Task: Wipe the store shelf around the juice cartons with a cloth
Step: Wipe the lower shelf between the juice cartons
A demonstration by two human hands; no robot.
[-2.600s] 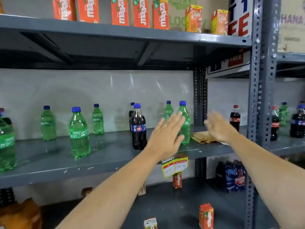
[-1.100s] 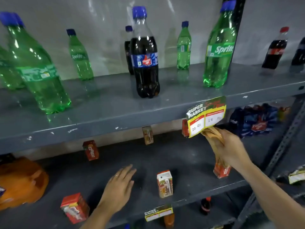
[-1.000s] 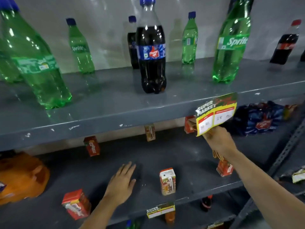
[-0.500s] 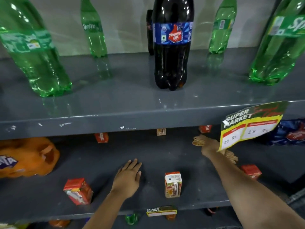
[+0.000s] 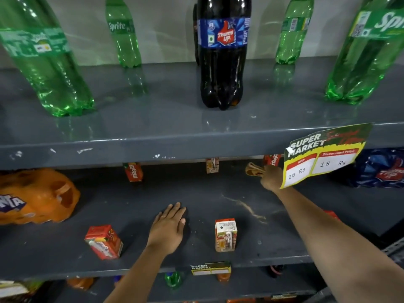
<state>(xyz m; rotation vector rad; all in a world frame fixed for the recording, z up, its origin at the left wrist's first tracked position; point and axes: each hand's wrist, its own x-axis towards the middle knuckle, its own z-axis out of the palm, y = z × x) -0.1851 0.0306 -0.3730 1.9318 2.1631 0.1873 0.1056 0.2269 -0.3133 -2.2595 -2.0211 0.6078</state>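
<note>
On the lower grey metal shelf point(image 5: 122, 202), left hand point(image 5: 168, 231) lies flat, palm down, fingers together, holding nothing. Right hand point(image 5: 270, 177) reaches deep toward the back, closed on a crumpled tan cloth point(image 5: 253, 169); its grip is partly hidden by the yellow price tag point(image 5: 321, 158), so probably a fist-like clutch. Small boxy juice cartons stand spread out: front carton point(image 5: 225, 235) just right of left hand, tilted red carton point(image 5: 103, 241) to its left, three more along the back wall. Shelf paint is smooth, with a pale dusty streak point(image 5: 244, 206). Upper shelf point(image 5: 153, 125) holds glossy plastic bottles, green and dark cola point(image 5: 222, 62).
</note>
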